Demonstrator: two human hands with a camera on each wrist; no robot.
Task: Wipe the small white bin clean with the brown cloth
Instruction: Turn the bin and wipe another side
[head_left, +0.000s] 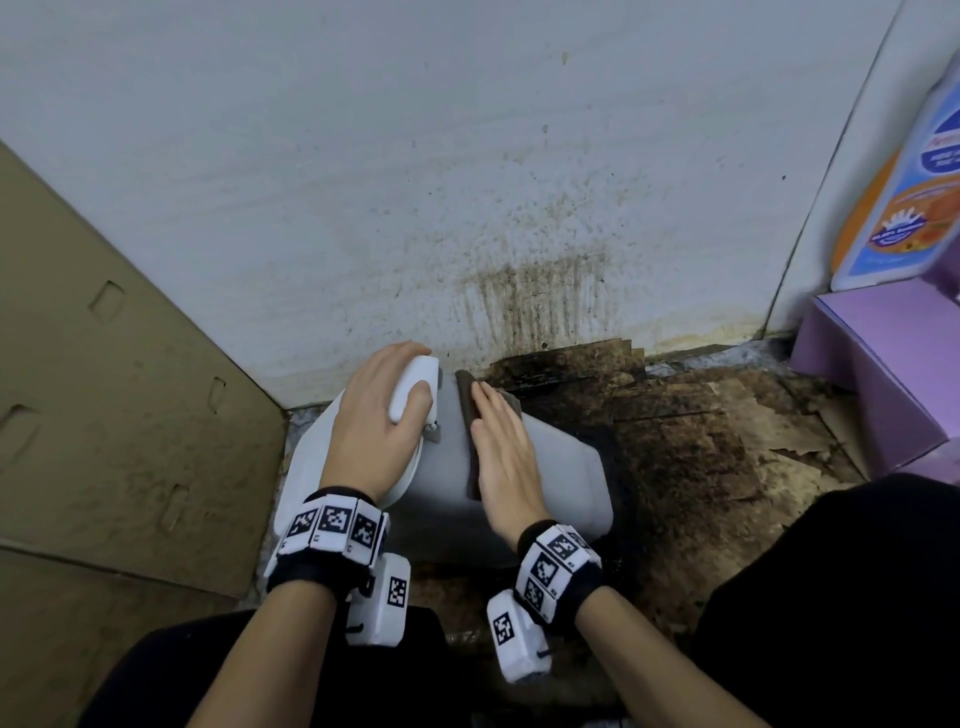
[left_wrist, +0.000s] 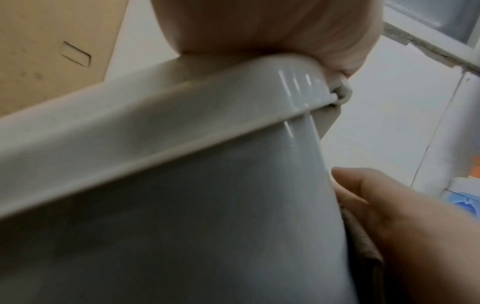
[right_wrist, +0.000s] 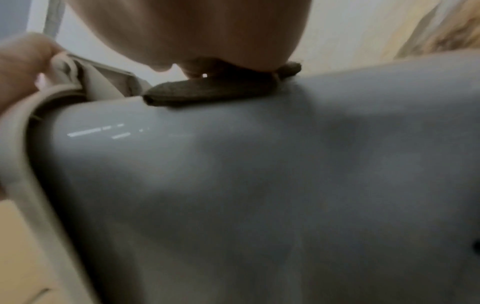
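Both wrists, banded with black-and-white marker blocks, reach down to the small white bin (head_left: 561, 478), which lies on its side on the stained floor against the wall. Its body is smooth, glossy grey-white plastic with rounded corners. The left hand (head_left: 374, 421) curls its fingers round the bin's white lid end, gripping it. The right hand (head_left: 504, 452) lies flat with straight fingers, pressing the brown cloth (head_left: 470, 415) onto the bin's upper side; the cloth shows just beyond and left of those fingertips.

From the left wrist, a raised rim band (left_wrist: 155, 131) and a hinge piece by the fingers show, hidden from the head view. From the right wrist, the cloth (right_wrist: 207, 90) appears as a thick, folded, nubbly pad under the palm.

Beyond the fingers rises a grimy white wall (head_left: 415, 182). Left stands brown cardboard (head_left: 104, 389); right, a purple box (head_left: 883, 374).
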